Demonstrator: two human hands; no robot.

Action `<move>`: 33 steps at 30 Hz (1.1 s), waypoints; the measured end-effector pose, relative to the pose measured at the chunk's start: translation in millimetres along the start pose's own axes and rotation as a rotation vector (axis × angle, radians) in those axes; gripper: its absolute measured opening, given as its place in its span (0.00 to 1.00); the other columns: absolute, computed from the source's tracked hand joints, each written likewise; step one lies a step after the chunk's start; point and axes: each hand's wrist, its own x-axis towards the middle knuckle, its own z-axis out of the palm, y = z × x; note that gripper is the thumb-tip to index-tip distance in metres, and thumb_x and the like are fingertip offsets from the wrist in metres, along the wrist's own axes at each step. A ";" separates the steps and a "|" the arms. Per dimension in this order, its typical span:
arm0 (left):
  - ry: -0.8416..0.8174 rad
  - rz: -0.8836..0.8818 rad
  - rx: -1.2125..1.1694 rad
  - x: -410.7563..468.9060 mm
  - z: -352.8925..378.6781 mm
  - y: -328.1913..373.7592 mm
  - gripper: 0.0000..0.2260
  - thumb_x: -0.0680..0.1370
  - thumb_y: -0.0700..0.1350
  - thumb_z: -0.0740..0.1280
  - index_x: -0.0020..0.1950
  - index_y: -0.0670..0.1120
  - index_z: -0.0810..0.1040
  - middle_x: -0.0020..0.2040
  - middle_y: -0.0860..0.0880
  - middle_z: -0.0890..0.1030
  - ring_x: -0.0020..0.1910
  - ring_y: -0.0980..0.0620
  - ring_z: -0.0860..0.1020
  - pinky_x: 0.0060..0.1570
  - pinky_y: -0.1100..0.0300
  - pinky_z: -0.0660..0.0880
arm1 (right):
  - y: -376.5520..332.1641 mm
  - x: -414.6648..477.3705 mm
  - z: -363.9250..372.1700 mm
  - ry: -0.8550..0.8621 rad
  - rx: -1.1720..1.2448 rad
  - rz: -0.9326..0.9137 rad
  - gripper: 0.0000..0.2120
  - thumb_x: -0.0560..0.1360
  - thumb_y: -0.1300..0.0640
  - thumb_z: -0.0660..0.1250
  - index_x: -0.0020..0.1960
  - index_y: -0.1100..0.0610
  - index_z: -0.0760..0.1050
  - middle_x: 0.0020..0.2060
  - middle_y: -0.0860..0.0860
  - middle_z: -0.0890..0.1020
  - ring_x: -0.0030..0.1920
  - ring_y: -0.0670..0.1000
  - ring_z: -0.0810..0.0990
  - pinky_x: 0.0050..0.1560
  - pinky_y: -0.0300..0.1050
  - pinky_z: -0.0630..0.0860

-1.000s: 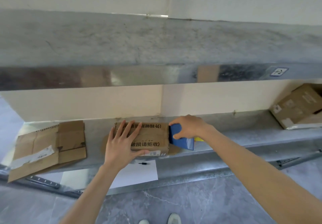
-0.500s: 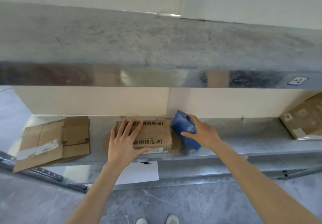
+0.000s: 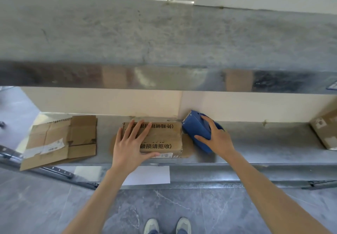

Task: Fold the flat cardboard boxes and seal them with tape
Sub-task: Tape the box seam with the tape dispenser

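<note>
Head view: the small brown box point(image 3: 164, 137) sits mid-way on the low metal shelf point(image 3: 255, 142), near the front edge, top flaps down & print facing up. The left hand point(image 3: 130, 146) lies flat on its left half, fingers straight & spread, pressing down, not gripping. Touching the box's right end is the blue tape gun point(image 3: 195, 129); the right hand point(image 3: 218, 140) is wrapped round it, fingers over the top, thumb on the near side, so it holds the tool tight. I can't tell if tape is on the top seam yet, bc the hand hides part of it. Prob. the step now is taping the top shut. To do it well: push the box down hard so it can't slide, start the tape a bit down the right end, pull the gun straight along the seam, slide the flat hand out of the way as it comes, then rub the tape flat. Left of the box, apart from it, a flat cardboard sheet point(image 3: 60, 140) hangs over the shelf edge. Far right, another box point(image 3: 326, 133) sits half out of view.
</note>
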 end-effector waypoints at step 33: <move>0.112 -0.042 -0.225 -6.8 -2.9 -17.5 0.46 0.64 0.78 0.66 0.76 0.56 0.66 0.79 0.57 0.61 0.78 0.53 0.58 0.74 0.48 0.65 | -136.6 -7.0 43.0 -0.066 0.206 -0.161 0.26 0.82 0.40 0.55 0.78 0.47 0.61 0.79 0.46 0.56 0.79 0.47 0.45 0.78 0.50 0.51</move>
